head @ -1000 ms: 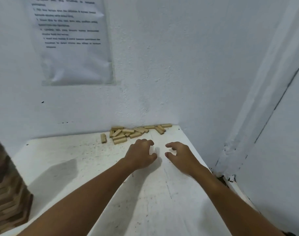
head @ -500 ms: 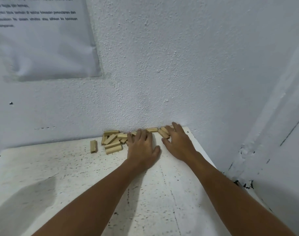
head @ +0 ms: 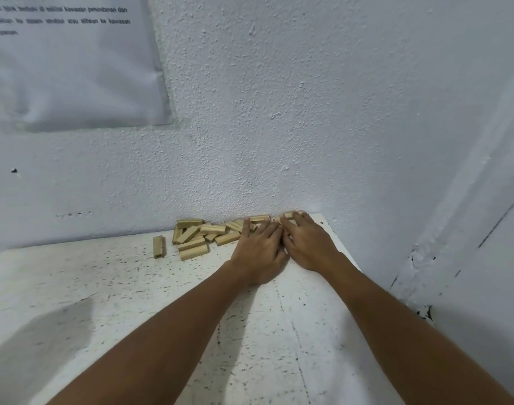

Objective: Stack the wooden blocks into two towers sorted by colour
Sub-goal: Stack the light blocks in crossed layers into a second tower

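Where the rough white plastered wall (head: 279, 97) meets the white, black-speckled bench (head: 133, 302), a loose heap of pale rectangular wooden blocks (head: 203, 236) lies along the bench's far edge. A white printed paper sheet (head: 74, 68) hangs on the wall at upper left; its text is too blurred to read. The blocks lie flat or lean on one another, their long axes pointing in mixed directions: several run roughly parallel to the wall, others slant diagonally. One single pale wooden block (head: 158, 246) lies apart to the left of the heap, its long axis pointing away from the wall toward the viewer. Both bare forearms reach in from the lower edge. The left hand (head: 260, 249) and right hand (head: 308, 244) lie side by side, touching each other, palms down, over the right end of the heap near the bench's far right corner. The fingers of both are extended and rest on the blocks beneath; whether any block is pinched cannot be told.
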The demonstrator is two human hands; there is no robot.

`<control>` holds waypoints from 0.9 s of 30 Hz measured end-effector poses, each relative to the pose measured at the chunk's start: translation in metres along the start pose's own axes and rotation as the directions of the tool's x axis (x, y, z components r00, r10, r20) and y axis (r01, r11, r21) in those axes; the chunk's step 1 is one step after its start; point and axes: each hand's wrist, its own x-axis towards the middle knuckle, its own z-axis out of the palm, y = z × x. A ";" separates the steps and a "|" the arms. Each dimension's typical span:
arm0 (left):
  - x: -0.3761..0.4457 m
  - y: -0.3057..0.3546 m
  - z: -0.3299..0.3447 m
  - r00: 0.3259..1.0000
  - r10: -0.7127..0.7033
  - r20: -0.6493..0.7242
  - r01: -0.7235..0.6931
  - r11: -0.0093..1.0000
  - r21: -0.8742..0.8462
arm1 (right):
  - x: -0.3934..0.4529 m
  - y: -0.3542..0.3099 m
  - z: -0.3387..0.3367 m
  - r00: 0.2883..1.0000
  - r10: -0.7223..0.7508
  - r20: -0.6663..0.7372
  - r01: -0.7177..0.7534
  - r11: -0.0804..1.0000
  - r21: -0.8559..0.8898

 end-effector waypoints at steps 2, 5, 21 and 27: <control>-0.001 0.003 -0.002 1.000 0.002 -0.021 -0.003 0.999 -0.043 | -0.004 0.000 -0.005 1.000 0.000 0.013 0.000 1.000 0.002; -0.001 0.008 -0.006 0.998 0.028 -0.063 -0.031 0.998 -0.060 | -0.008 -0.001 -0.010 0.999 0.014 0.041 -0.018 0.996 0.085; -0.006 0.014 -0.002 0.988 0.057 -0.145 -0.074 0.990 -0.118 | 0.000 0.015 -0.015 0.997 0.045 -0.062 -0.038 0.994 0.103; -0.013 0.014 0.001 0.975 0.018 -0.222 -0.060 0.980 -0.187 | -0.003 0.011 -0.012 1.000 0.011 -0.007 -0.011 1.000 0.009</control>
